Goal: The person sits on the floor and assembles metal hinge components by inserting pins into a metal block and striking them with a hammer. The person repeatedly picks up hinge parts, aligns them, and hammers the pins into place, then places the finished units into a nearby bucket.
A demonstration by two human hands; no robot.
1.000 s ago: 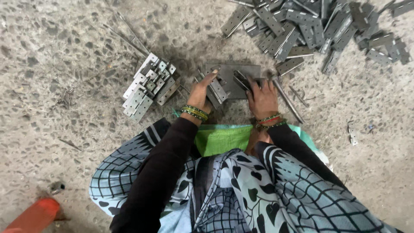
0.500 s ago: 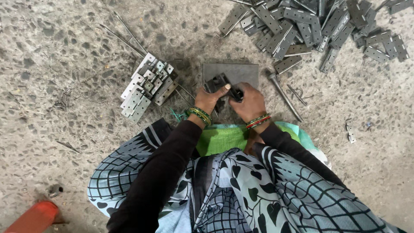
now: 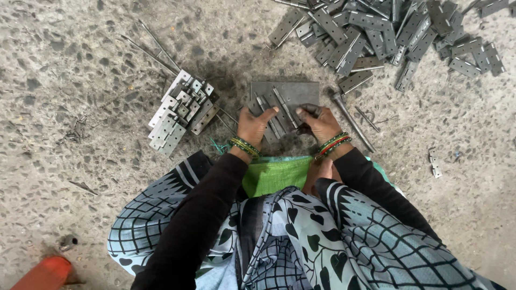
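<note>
Steel hinge leaves (image 3: 273,119) lie on a flat metal plate (image 3: 298,91) on the floor, under both hands: the left hand (image 3: 252,126) presses them with spread fingers, the right hand (image 3: 321,122) pinches one leaf's edge. Two hinge heaps: a stacked pile (image 3: 180,111) left, a loose pile (image 3: 376,35) far right. One rod (image 3: 352,121) lies just right.

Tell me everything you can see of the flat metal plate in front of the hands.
The plate is a dull grey, roughly rectangular slab, steel by its look, lying flat on the speckled floor. Hinge pieces with thin pins lie on its near half. The left hand and right hand rest over its near edge, hiding that edge. A long rod lies just right of it; a stack of hinges sits to its left, apart.
</note>
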